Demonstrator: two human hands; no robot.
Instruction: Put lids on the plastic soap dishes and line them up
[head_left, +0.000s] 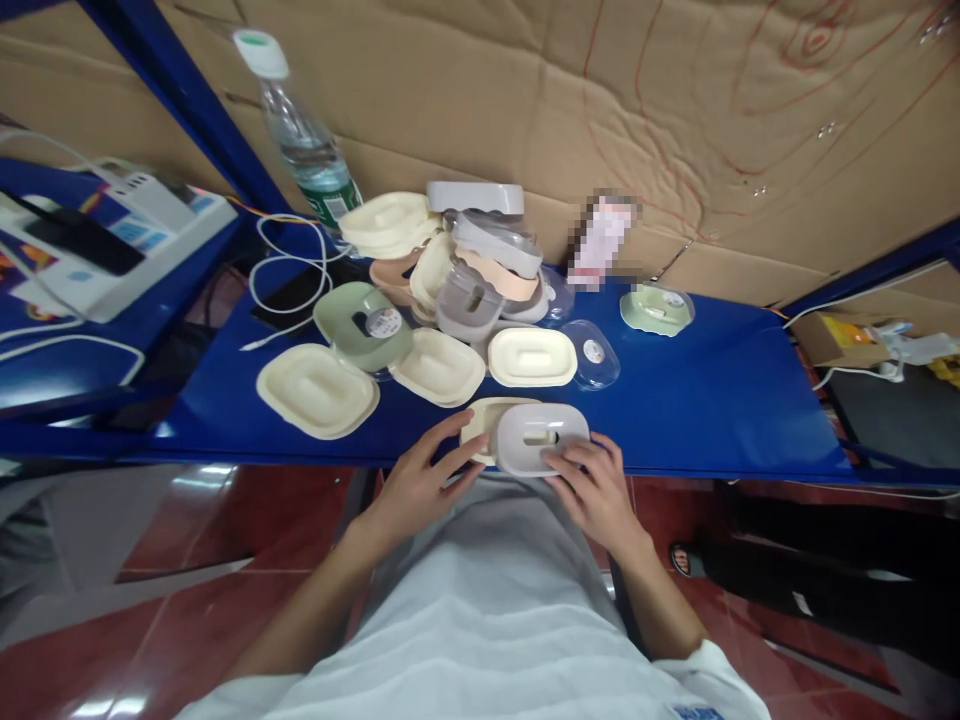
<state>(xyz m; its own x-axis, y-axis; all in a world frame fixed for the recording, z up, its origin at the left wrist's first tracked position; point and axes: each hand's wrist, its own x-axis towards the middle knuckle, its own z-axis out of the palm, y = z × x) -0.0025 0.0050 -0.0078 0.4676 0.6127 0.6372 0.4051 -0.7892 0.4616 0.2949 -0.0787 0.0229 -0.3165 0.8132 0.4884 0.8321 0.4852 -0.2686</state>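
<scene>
At the near edge of the blue table (712, 400) a grey oval plastic box (538, 438) lies over a cream lid or tray (480, 415). My left hand (420, 485) reaches in from the left with its fingers stretched out, fingertips touching the cream piece and the grey box's left side. My right hand (596, 485) curls over the grey box's near right edge and grips it. Behind them lie a cream lid (532, 357), another cream lid (439, 366) and a larger cream one (316, 390).
A heap of cream, grey, peach and green box parts (465, 260) fills the middle back. A plastic water bottle (307, 150) leans at back left near white cables (289, 265). A green piece (656, 310) and clear lid (592, 352) lie to the right. Cardboard (675, 120) lines the back.
</scene>
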